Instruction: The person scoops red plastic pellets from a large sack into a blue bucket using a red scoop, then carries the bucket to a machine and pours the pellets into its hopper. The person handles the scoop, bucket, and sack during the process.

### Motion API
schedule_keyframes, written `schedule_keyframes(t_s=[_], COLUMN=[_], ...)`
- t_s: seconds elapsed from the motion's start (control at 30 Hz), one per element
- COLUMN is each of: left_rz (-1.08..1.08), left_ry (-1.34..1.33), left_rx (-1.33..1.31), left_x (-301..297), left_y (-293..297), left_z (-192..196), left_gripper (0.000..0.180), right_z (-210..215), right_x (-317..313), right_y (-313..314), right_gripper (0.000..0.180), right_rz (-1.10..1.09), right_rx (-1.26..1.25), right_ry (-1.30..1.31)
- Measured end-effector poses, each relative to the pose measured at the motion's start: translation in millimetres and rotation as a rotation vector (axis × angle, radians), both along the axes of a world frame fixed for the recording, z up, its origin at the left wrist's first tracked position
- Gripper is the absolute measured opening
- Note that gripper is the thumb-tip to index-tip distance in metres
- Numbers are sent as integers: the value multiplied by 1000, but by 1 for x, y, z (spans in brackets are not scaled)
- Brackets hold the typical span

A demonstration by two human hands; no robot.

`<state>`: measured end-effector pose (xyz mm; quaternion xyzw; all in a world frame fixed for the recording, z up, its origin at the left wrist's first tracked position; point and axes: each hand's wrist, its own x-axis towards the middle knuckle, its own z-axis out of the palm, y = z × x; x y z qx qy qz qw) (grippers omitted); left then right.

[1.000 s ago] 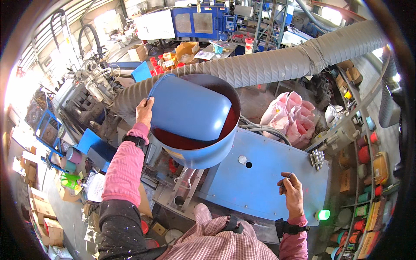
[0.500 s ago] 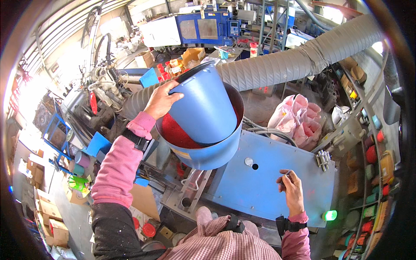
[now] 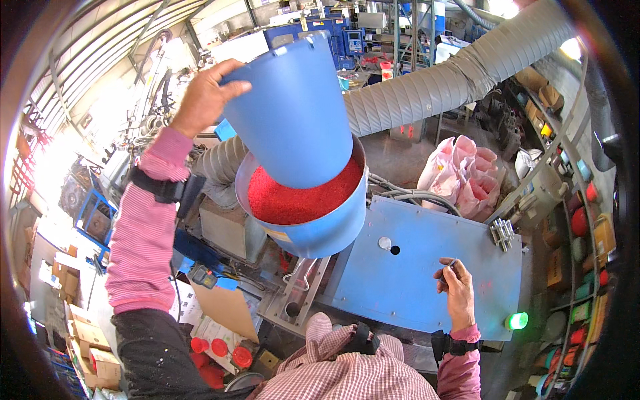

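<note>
My left hand point(image 3: 208, 99) is closed on the upper edge of a blue plastic bucket point(image 3: 293, 110), thumb against its outer side. The bucket hangs tilted over a round blue hopper point(image 3: 303, 241), its base above the fill and its inside hidden from me. Red granules point(image 3: 283, 207) lie in the hopper. Over a flat blue machine cover point(image 3: 373, 280), my right hand point(image 3: 457, 290) is curled with its fingers pressed together. A small dark thing shows at those fingertips, too small to name.
A thick grey ribbed duct point(image 3: 420, 100) crosses behind the hopper. Pinkish sacks point(image 3: 460, 177) stand beyond the cover. A metal knob-like fitting point(image 3: 501, 235) and a lit green lamp point(image 3: 517, 321) sit at its right edge. Open cardboard point(image 3: 223, 310) and red lids point(image 3: 241, 358) lie lower left.
My left hand has raised the bucket up and leftward out of the hopper, so more red granules show. My right hand stays curled over the blue cover, nearly in place.
</note>
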<state>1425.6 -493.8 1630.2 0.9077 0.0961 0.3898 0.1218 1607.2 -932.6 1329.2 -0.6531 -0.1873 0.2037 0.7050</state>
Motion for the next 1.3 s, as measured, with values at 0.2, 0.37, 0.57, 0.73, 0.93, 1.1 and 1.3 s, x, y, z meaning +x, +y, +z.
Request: schedule_keyframes(t_s=[0.2, 0.37, 0.57, 0.73, 0.93, 1.1, 1.3], left_rz=[-86, -51, -142, -143, -109, -9, 108], left_ry=[-94, -174, -213, -273, -257, 59, 99], left_rx=[-141, -253, -499, -586, -523, -33, 256], left_x=[-2, -22, -57, -73, -57, -17, 7], left_y=[16, 43, 83, 105, 75, 15, -19], left_z=[54, 81, 95, 94, 97, 83, 64], left_gripper=[35, 58, 54, 49, 43, 39, 35], right_z=[-1, -4, -11, -19, -24, -24, -24], right_x=[1, 2, 6, 10, 14, 16, 17], right_y=[-4, -7, -11, -10, -10, -9, -9], right_gripper=[24, 24, 24, 23, 22, 22, 22], right_rz=[11, 10, 7, 27, 42, 45, 47], right_rx=[21, 44, 64, 111, 147, 150, 166], right_ry=[-4, 1, 17, 48, 79, 59, 59])
